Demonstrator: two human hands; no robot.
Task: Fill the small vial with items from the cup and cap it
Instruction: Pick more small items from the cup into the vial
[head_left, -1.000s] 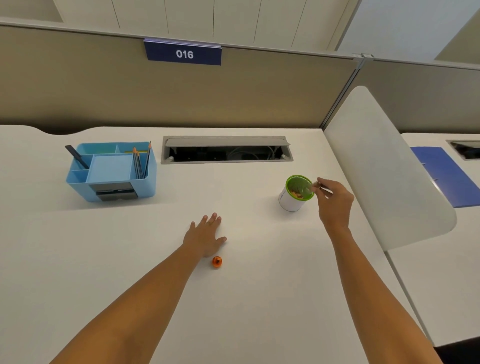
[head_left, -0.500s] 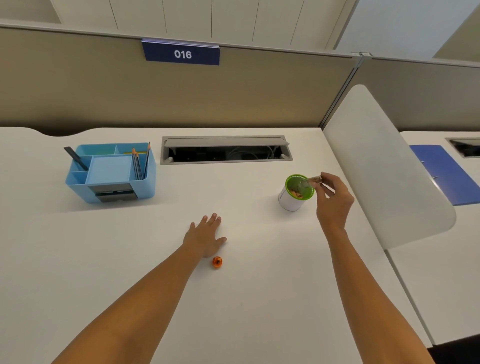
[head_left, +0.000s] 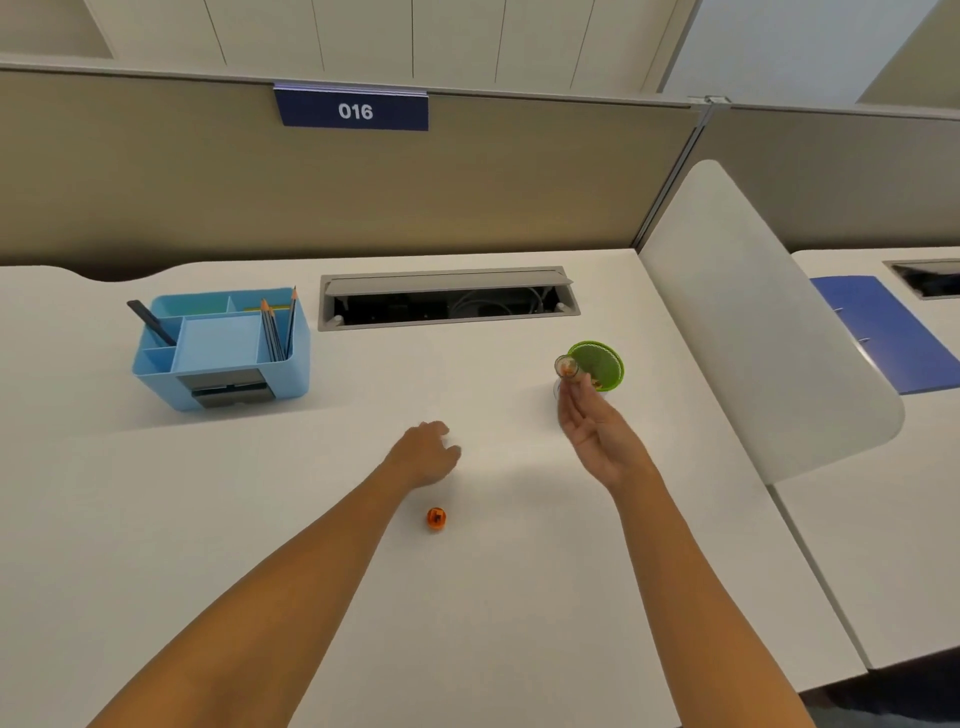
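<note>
My right hand (head_left: 592, 431) holds a small clear vial (head_left: 566, 368) at its fingertips, palm turned to the left, just in front of the green-lined cup (head_left: 602, 361). Orange bits show inside the vial's mouth. The cup stands on the white desk at mid right, its white wall mostly hidden by my fingers. My left hand (head_left: 426, 452) hovers low over the desk with loosely curled fingers and holds nothing. The small orange cap (head_left: 436, 518) lies on the desk just below my left hand.
A light blue desk organiser (head_left: 223, 348) with pencils stands at the left. A grey cable tray (head_left: 447, 299) is set into the desk at the back. A white divider panel (head_left: 769, 332) rises on the right, with a blue folder (head_left: 883, 332) beyond it.
My right hand has drawn the vial out of the cup, turned its palm leftward and moved slightly left. My left hand has lifted off the desk and curled its fingers.
</note>
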